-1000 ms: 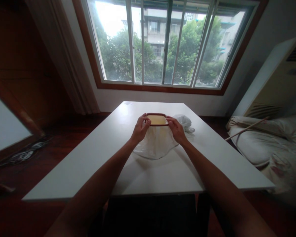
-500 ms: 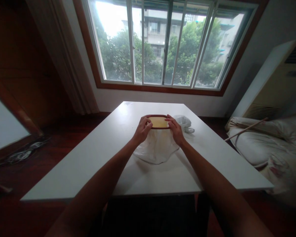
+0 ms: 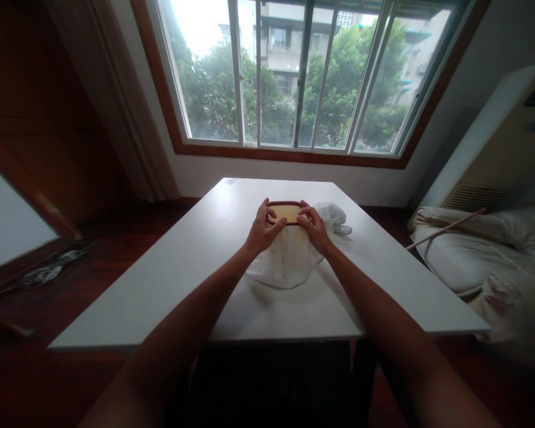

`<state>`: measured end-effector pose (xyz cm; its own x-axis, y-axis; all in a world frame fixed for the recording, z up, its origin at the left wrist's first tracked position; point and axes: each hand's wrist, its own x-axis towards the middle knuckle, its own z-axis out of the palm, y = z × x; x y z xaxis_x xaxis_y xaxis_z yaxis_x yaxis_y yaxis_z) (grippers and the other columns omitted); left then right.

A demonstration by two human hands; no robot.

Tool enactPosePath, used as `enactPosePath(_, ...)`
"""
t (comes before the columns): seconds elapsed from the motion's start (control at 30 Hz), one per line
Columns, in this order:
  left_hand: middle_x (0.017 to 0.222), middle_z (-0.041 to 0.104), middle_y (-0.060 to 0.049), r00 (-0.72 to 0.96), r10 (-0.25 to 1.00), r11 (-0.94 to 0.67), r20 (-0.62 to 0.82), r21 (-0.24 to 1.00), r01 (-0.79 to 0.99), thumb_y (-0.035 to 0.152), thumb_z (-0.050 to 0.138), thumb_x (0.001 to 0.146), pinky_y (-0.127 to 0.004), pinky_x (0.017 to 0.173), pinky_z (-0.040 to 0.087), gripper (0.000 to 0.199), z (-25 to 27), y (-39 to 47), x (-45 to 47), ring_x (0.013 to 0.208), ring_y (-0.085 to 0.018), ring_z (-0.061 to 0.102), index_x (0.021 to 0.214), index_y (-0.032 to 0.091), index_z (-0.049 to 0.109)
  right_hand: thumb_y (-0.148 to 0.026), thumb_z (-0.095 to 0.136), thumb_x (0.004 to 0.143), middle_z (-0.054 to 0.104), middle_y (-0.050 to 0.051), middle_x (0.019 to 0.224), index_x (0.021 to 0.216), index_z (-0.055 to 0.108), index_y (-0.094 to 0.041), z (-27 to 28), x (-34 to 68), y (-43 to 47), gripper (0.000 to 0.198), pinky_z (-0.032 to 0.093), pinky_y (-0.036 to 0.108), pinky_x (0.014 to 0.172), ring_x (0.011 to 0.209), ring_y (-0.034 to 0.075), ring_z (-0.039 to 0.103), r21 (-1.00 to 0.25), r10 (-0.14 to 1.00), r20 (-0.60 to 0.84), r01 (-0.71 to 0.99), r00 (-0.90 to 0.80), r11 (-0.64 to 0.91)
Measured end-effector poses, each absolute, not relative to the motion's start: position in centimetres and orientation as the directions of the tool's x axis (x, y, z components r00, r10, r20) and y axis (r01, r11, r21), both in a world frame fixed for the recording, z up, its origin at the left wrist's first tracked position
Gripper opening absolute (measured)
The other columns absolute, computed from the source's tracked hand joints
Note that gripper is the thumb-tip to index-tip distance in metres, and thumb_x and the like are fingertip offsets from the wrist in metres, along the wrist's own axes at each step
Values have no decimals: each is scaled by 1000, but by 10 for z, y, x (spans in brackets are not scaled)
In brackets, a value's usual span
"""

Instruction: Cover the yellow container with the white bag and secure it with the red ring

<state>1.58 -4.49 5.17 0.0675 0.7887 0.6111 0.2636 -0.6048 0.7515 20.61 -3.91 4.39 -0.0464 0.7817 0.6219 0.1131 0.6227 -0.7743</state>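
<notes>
My left hand and right hand pinch the brown rim — thumbs shifted inward, probably steadying it. Plastic spreads below the rim.

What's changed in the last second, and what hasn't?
The left hand has shifted inward, its thumb now further right along the near rim of the brown frame; the right hand has edged its thumb left toward it. Both still hold the frame. The sheer cloth still drapes below it, and the crumpled white bag still lies on the table to the right.
</notes>
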Motion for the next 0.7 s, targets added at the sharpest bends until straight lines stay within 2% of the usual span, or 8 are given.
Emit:
enactPosePath(0.13, 159, 29, -16, 105, 769, -639, 631, 752, 162, 51, 60, 86, -49, 119, 22, 36, 42, -36, 11, 149, -30, 25, 104, 21, 53, -60, 59, 86, 49, 12, 143, 106, 60, -25, 41, 216, -40, 41, 41, 47, 104, 133, 29, 46, -662, 697, 709, 238, -110, 711)
enactPosePath(0.27, 159, 27, -16, 122, 769, -635, 628, 772, 32, 58, 55, 87, -49, 118, 24, 46, 35, -27, 6, 148, -30, 27, 114, 21, 52, -62, 53, 89, 55, 11, 131, 113, 61, -26, 39, 222, -42, 44, 46, 46, 98, 125, 28, 51, -538, 602, 786, 325, -138, 778)
enactPosePath(0.37, 157, 31, -16, 134, 763, -636, 633, 771, -20, 57, 57, 86, -50, 118, 24, 45, 36, -24, 3, 146, -30, 30, 113, 21, 53, -65, 48, 90, 53, 12, 135, 119, 59, -27, 37, 221, -42, 49, 46, 47, 99, 128, 28, 49, -540, 606, 783, 332, -139, 774)
enactPosePath(0.53, 156, 36, -14, 169, 780, -591, 603, 798, -117, 51, 60, 84, -50, 117, 28, 40, 39, -25, 1, 144, -31, 35, 110, 21, 56, -73, 41, 88, 43, 12, 148, 125, 55, -27, 32, 218, -39, 60, 45, 48, 102, 136, 30, 43, -618, 662, 740, 265, -122, 740)
enactPosePath(0.6, 154, 40, -12, 169, 791, -566, 588, 808, -164, 50, 60, 83, -49, 116, 30, 41, 38, -24, 2, 143, -31, 36, 113, 21, 58, -73, 39, 89, 47, 12, 145, 122, 57, -26, 32, 219, -38, 59, 45, 48, 101, 134, 29, 45, -623, 663, 740, 257, -114, 739)
enactPosePath(0.7, 143, 52, -11, 150, 817, -526, 556, 827, -200, 52, 56, 86, -47, 113, 36, 48, 37, -21, 2, 134, -29, 47, 123, 20, 57, -70, 42, 90, 55, 12, 132, 111, 62, -25, 35, 221, -37, 54, 47, 46, 98, 124, 29, 52, -580, 625, 778, 307, -68, 755)
